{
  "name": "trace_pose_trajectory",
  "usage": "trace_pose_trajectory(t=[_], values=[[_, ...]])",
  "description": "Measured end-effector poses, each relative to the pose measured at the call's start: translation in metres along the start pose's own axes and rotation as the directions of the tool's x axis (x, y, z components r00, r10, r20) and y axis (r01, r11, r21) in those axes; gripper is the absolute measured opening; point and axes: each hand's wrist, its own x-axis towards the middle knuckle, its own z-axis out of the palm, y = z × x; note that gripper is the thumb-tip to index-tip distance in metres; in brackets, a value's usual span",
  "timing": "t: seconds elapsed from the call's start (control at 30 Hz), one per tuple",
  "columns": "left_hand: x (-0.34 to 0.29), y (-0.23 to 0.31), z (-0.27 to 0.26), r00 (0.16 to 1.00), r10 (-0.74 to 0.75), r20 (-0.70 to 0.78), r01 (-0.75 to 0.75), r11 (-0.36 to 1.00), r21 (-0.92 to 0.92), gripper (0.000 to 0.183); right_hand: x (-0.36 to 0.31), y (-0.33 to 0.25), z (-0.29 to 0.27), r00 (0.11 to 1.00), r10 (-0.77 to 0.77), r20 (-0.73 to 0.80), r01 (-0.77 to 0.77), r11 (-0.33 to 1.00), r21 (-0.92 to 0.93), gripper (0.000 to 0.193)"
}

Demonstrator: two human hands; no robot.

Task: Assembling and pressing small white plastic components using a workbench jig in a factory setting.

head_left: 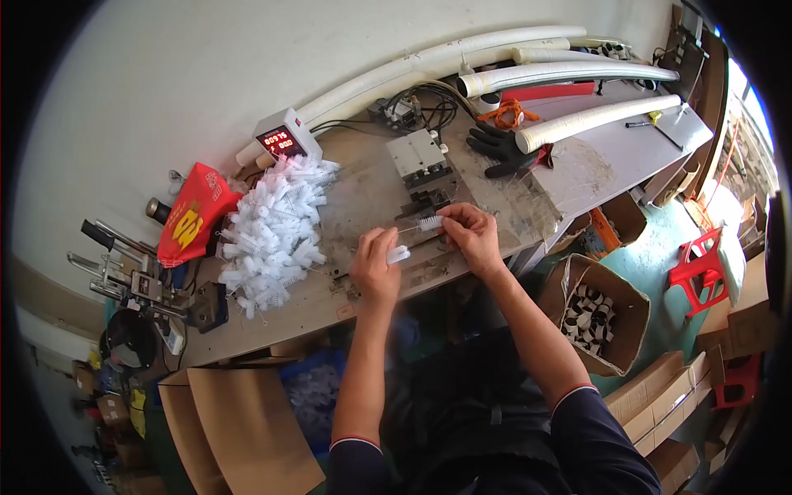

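Over the front edge of the workbench (346, 206), my two hands are close together. My right hand (474, 239) pinches the end of a small white bristle brush (429, 223). A thin wire stem runs from the brush toward my left hand (377, 262), whose fingers are closed. Out of that hand sticks a short white plastic piece (398, 254); how the fingers grip it is partly hidden. Just beyond my hands stands a small metal bench fixture (417, 154). To the left lies a large heap of white bristle brushes (272, 231).
Behind the heap are a red digital counter box (287, 134) and a red bag (198, 214). A black glove (499, 148) and long pale tubes (569, 78) lie at the back right. Cardboard boxes (247, 429) stand below left; another carton (631, 330) holds white rings.
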Motion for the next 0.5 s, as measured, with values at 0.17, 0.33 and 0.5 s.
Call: trace_pose_trajectory(t=[0.17,0.33,0.5], values=[[0.001,0.003,-0.009,0.999,0.03,0.038,-0.031,0.998,0.047,0.025,0.0,0.004,0.005,0.999,0.017,0.044,-0.021,0.996,0.089,0.012],[0.005,0.01,-0.006,0.976,0.05,0.211,-0.064,0.996,0.06,0.042,0.003,0.008,-0.01,0.999,-0.028,0.029,0.026,0.997,0.066,0.011],[0.005,0.003,0.0,0.942,0.18,0.283,-0.211,0.974,0.081,0.033,0.0,0.004,-0.001,0.989,-0.003,0.15,0.009,0.999,-0.036,0.012]])
